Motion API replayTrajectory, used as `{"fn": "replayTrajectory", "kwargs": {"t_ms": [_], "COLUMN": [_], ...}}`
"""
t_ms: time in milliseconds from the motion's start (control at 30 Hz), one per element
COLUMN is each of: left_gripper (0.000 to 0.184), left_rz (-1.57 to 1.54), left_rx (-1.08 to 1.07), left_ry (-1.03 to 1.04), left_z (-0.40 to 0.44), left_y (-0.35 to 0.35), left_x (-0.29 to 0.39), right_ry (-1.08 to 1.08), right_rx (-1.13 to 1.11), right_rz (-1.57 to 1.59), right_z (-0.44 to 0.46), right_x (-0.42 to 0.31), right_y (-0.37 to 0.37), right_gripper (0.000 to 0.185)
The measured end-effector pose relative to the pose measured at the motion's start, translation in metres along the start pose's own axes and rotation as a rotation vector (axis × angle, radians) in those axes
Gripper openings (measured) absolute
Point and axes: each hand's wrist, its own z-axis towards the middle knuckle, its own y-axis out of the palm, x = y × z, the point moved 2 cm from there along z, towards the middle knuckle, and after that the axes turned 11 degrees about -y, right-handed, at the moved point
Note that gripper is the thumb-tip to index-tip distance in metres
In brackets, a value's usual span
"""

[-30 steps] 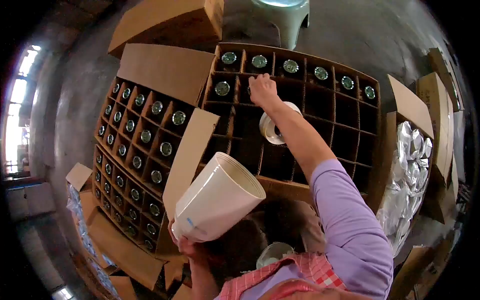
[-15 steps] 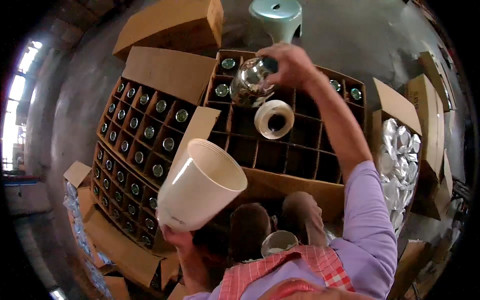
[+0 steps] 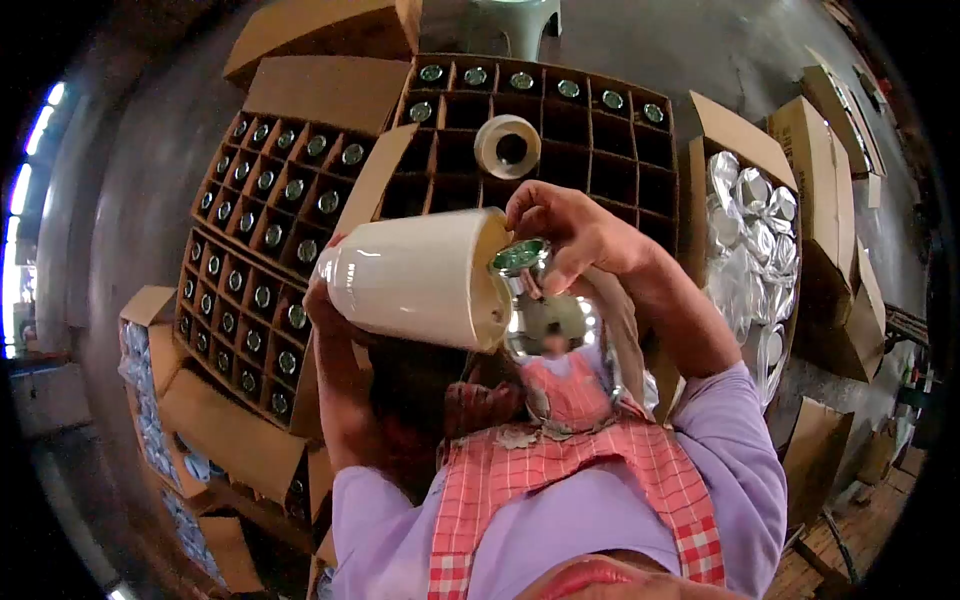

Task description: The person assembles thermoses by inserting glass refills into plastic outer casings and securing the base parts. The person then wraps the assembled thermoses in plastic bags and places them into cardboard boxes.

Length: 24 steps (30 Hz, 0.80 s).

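Observation:
My left hand (image 3: 328, 290) grips the closed end of a cream plastic flask casing (image 3: 405, 282), which lies on its side in the air with its open mouth to the right. My right hand (image 3: 592, 240) has its fingers around the neck of a silvered glass flask liner (image 3: 552, 325). The liner is close to the casing's mouth, its green-tinted neck end upward and its mirrored body reflecting the checked apron (image 3: 490, 470). Beyond my hands, a cream ring-shaped collar (image 3: 487, 150) rests on the dividers of a cardboard carton (image 3: 570, 125).
Two divided cartons (image 3: 215, 255) full of glass liners stand at the left. At the right is a carton of silver-wrapped pieces (image 3: 755, 235), with more cardboard boxes (image 3: 825, 190) beyond. A pale green stool (image 3: 520, 25) stands at the far edge.
My right hand has brought the glass liner from over the carton back toward my body. The casing has turned from tilted upward to nearly level. The view has shifted too.

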Motion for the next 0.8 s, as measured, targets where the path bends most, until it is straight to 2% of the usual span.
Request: {"fn": "replayTrajectory", "kwargs": {"t_ms": [100,200,333,367,400,433,467,500,567,667,700,800], "left_gripper": [0.082,0.083,0.084,0.084,0.085,0.085,0.084,0.084,0.082,0.077,0.076,0.073], "left_rz": [0.091,0.164,0.251,0.290,0.166,0.276,0.386,0.495,0.342,0.318,0.302,0.284], "left_rx": [0.031,0.100,0.105,0.115,0.061,0.027,-0.011,-0.057,-0.045,-0.065,-0.040,0.060], "left_ry": [-0.040,-0.044,-0.075,-0.091,-0.154,-0.187,-0.221,-0.253,-0.329,-0.313,-0.324,-0.367], "left_z": [-0.023,-0.044,-0.044,-0.043,-0.043,-0.038,-0.029,-0.019,-0.014,-0.010,-0.014,-0.026], "left_y": [-0.014,-0.007,0.007,0.014,0.036,0.038,0.036,0.037,0.047,0.039,0.043,0.051], "left_x": [-0.002,0.007,0.020,0.028,0.037,0.041,0.046,0.047,0.041,0.034,0.032,0.027], "right_ry": [0.068,-0.075,-0.445,-0.440,-0.432,-0.421,-0.454,-0.551,-0.391,-0.056,-0.022,-0.063], "right_rx": [0.202,0.400,0.628,0.656,0.679,0.699,0.774,0.825,0.905,0.754,0.665,0.572], "right_rz": [-0.365,-0.674,-0.837,-0.630,-0.422,-0.215,-0.204,-0.328,-0.421,-0.577,-0.501,-0.414], "right_z": [-0.021,-0.040,-0.049,-0.050,-0.051,-0.053,-0.059,-0.073,-0.117,-0.181,-0.197,-0.184], "right_x": [0.007,0.018,0.038,0.043,0.048,0.055,0.061,0.056,0.058,0.074,0.087,0.080], "right_y": [0.030,0.056,0.059,0.058,0.057,0.055,0.046,0.040,0.025,0.030,0.037,0.077], "right_gripper": [0.053,0.043,0.026,0.023,0.021,0.019,0.016,0.013,0.016,0.023,0.044,0.068]}}
